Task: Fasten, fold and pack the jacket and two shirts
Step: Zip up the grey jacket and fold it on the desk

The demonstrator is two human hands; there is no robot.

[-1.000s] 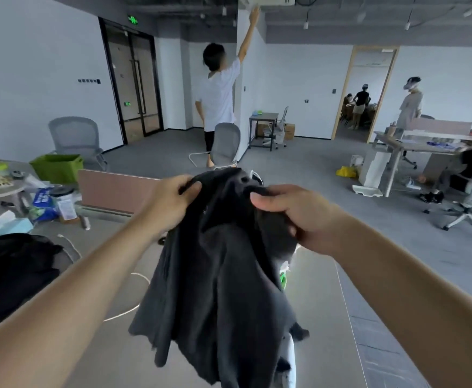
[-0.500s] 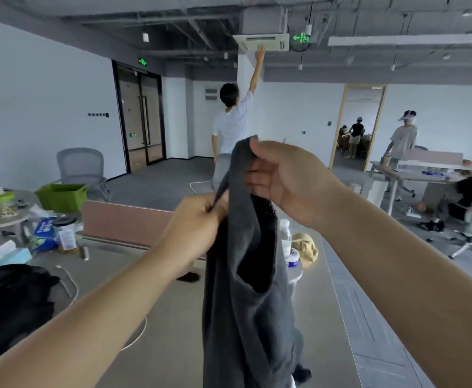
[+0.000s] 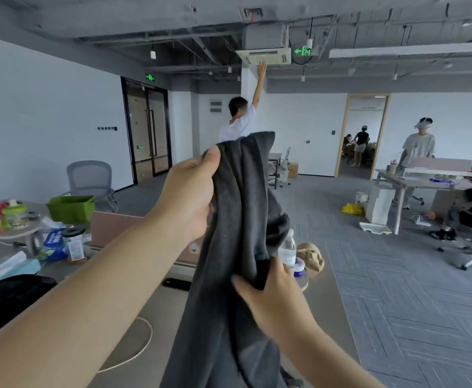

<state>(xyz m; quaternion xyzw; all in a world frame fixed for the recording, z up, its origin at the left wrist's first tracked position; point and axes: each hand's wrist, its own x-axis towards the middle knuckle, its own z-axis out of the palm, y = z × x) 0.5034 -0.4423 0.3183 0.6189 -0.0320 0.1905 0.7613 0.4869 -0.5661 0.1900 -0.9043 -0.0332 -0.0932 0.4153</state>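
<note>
While the left hand (image 3: 192, 197) clutches the top of a dark grey garment (image 3: 237, 214) in the middle of the frame, thumb clamped over the bunched cloth, the right hand (image 3: 274, 301) pinches a fold of it lower down, just below centre. Its thumb lies on the near side and most of its fingers are tucked out of sight in the cloth.

The garment hangs in the air between the two hands, above the table (image 3: 324, 309). The table's right edge runs down the lower right of centre, and past it lies a wide stretch of carpet (image 3: 414, 309). A pink panel (image 3: 111, 222) left of centre closes the table's far end. Bare tabletop shows between the left forearm and the garment, where a white cable (image 3: 145, 340) loops.

The garment's lower end runs off the bottom of the frame, so its length, and whether it touches the table, cannot be told. The folds hide any fastening, and whether it is the jacket or a shirt is unclear. A water bottle (image 3: 288, 249) stands just right of the garment, partly behind it, near a tan bundle (image 3: 312, 256). At lower left a black heap of cloth (image 3: 5, 298) is cut off by the frame edge and the forearm. The clutter around a green bin (image 3: 71, 208) at left is too blurred to name.
</note>
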